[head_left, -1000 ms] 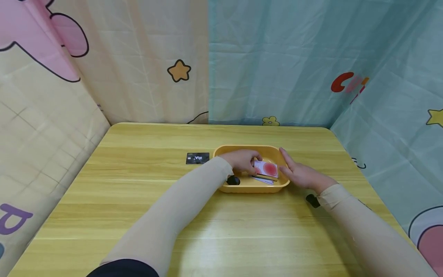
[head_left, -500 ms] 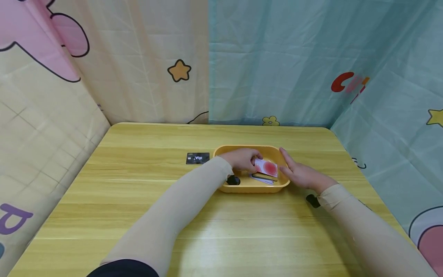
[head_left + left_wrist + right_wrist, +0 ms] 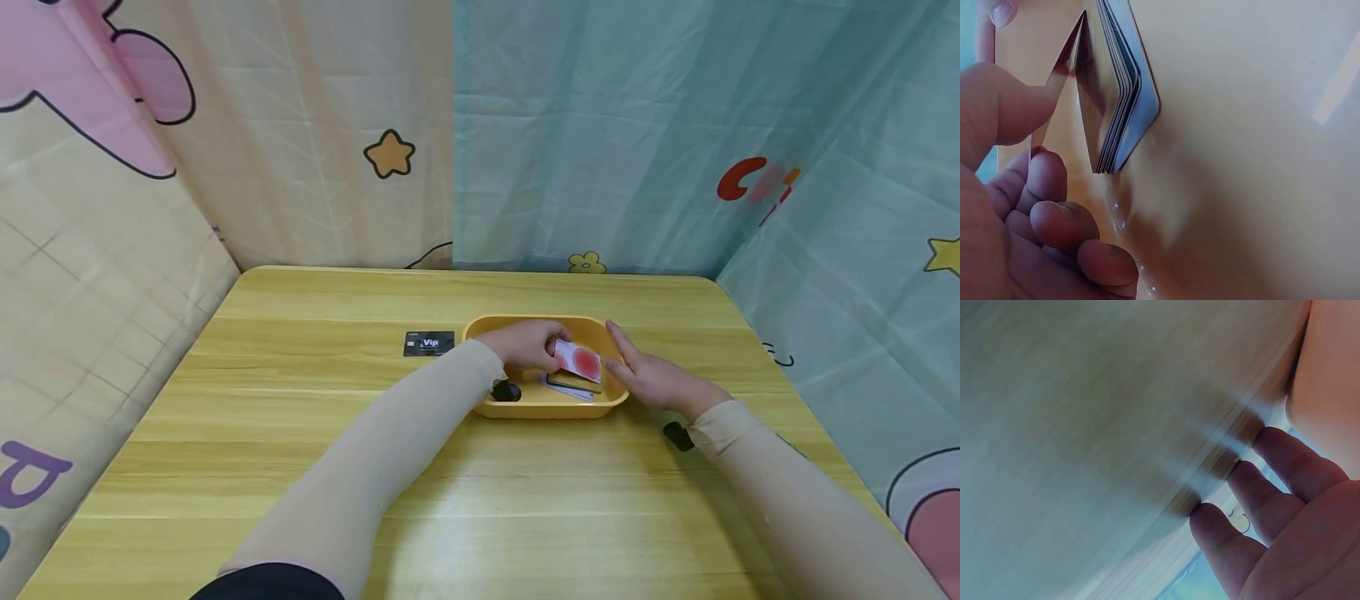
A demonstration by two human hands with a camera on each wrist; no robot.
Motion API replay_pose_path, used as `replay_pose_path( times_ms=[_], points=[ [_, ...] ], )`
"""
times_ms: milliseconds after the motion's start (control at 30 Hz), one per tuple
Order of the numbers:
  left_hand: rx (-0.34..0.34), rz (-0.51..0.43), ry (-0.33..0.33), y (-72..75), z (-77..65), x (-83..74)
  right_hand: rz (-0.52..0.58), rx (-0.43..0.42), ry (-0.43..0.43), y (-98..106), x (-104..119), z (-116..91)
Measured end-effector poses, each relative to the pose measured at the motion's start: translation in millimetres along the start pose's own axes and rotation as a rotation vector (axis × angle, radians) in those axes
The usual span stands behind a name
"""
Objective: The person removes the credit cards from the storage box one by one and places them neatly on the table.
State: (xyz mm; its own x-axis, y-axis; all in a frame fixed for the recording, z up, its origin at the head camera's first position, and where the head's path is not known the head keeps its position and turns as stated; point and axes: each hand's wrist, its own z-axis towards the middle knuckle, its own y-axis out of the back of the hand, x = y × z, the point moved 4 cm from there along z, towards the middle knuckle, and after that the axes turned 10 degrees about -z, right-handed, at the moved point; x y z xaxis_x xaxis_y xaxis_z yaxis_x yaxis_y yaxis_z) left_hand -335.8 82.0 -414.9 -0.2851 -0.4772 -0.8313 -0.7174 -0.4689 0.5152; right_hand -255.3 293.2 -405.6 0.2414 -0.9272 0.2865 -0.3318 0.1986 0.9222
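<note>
My left hand is inside a yellow plastic basket. Its thumb and index finger pinch the edge of a pale card with a red circle, lifting that side. In the left wrist view, this card leans away from a fanned stack of cards at the basket's bottom. Dark-edged and white cards show just below it in the head view. My right hand rests at the basket's right end, thumb and index finger along the rim; in the right wrist view, its other fingertips touch the table beside the basket wall.
A black Vip card lies on the wooden table, just left of the basket. Printed curtains hang behind the table and along both sides.
The left hand has raised the left side of the red-circle card slightly and tilted it, uncovering more of the cards beneath. The right hand and basket stay put.
</note>
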Motion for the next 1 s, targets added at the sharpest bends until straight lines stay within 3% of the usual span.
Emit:
replay_pose_path(
  times_ms=[400, 667, 1000],
  points=[
    [-0.002, -0.031, -0.023, 1.9, -1.2, -2.5, 0.005, -0.008, 0.014, -1, 0, 1],
    [-0.006, 0.049, -0.076, 7.1, -1.2, -8.0, -0.008, -0.007, 0.012, -4, 0, 2],
    [-0.063, 0.156, -0.116, 31.3, -19.0, -17.8, -0.012, -0.025, 0.013, -2, -1, 0]
  ],
)
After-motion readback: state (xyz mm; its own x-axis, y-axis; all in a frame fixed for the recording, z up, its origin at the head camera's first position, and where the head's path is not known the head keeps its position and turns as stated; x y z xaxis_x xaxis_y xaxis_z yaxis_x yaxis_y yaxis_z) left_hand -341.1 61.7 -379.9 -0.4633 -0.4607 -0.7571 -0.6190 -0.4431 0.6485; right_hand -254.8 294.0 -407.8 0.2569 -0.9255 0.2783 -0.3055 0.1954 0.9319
